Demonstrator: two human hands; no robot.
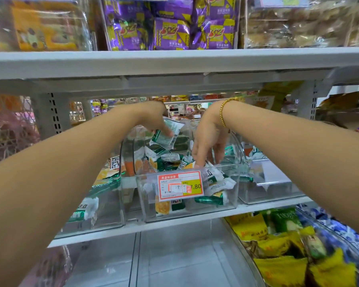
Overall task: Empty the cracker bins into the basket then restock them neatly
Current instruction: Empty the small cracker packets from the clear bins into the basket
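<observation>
Over three bins (147,212), left hand (153,119) pinches one packet (170,131); right hand (207,139) grasp unclear.

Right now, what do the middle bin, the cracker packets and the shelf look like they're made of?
Middle bin: clear rigid plastic, probably acrylic, glossy; contents show through, edges catch glare.
Cracker packets: thin printed plastic film, shiny and crinkled; possibly foil-lined, can't tell.
Shelf: looks like painted sheet metal, pale grey, matte; slotted uprights suggest steel.
</observation>
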